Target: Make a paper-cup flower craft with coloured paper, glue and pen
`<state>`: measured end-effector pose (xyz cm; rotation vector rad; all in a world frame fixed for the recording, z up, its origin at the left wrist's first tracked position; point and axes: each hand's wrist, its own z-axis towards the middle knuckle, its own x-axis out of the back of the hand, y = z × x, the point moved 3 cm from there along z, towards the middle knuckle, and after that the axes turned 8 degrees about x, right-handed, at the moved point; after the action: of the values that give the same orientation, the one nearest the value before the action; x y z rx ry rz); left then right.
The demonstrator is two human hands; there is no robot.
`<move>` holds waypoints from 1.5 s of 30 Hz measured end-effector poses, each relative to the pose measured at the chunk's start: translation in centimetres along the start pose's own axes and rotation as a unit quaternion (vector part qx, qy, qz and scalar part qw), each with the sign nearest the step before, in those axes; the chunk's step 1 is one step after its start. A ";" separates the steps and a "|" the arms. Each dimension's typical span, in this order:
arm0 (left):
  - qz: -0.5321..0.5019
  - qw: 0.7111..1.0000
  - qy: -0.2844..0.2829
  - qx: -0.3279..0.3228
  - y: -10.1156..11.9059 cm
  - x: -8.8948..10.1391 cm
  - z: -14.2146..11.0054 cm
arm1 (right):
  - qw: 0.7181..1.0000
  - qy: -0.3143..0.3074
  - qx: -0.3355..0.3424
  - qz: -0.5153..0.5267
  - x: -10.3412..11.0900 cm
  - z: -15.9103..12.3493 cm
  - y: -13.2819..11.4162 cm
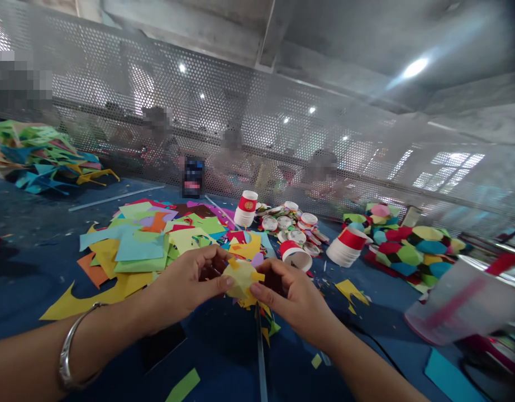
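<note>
My left hand (pixel 186 282) and my right hand (pixel 297 298) meet over the middle of the table. Between their thumbs and fingers they pinch a rounded pale yellow paper piece (pixel 239 276) with small yellow tabs around its edge. Each thumb presses on the near side of the piece, and the other fingertips are partly hidden behind it. Just beyond the hands lies a heap of coloured paper sheets and scraps (pixel 140 248). A white paper cup with a red band (pixel 297 255) lies tipped over past my right fingers.
Farther back stand a red-banded cup (pixel 246 209) and a pile of round paper discs (pixel 285 223). Coloured paper balls (pixel 402 245) and a translucent bucket (pixel 462 301) are on the right. Folded paper shapes (pixel 39 151) pile up at far left. A perforated screen (pixel 257 128) borders the table.
</note>
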<state>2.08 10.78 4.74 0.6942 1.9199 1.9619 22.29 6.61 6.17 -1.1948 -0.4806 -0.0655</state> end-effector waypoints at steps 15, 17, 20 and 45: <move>0.170 0.962 0.138 -0.163 1.3 1.8 -0.3 | 0.982 0.149 0.068 -0.092 1.2 -0.7 -1.2; 0.237 0.932 0.163 -0.222 1.7 2.0 -0.7 | 0.983 0.142 0.058 -0.101 1.2 -0.7 -1.0; 0.318 0.882 0.172 -0.303 2.0 1.8 -1.5 | 0.987 0.122 0.043 -0.095 1.0 -0.6 -0.8; 0.471 0.702 0.215 -0.490 3.7 0.6 -3.1 | 0.997 0.076 -0.002 -0.001 0.0 -0.4 -0.4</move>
<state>0.29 8.30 8.55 0.9791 0.2015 3.4844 22.35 6.08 6.40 -1.1834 -0.3480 -0.1571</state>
